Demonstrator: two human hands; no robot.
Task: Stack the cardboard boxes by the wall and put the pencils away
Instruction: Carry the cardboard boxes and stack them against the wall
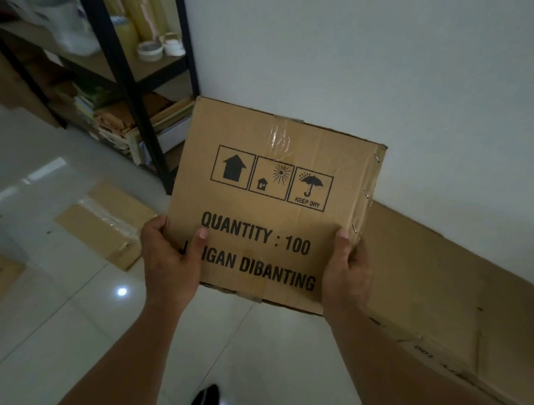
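I hold a flattened cardboard box (271, 199) printed "QUANTITY : 100" in the air in front of the white wall. My left hand (170, 263) grips its lower left edge, thumb on the printed face. My right hand (346, 269) grips its lower right corner. Beneath and to the right, a larger flattened cardboard box (443, 292) lies on the floor against the wall. A taped flat box (106, 223) rests on the tiles at left, and part of another box (0, 278) shows at the left edge. No pencils are visible.
A black metal shelf rack (142, 94) with tape rolls, papers and cardboard stands against the wall at upper left. The floor is glossy white tile (80, 320). A dark shoe tip (205, 403) shows at the bottom.
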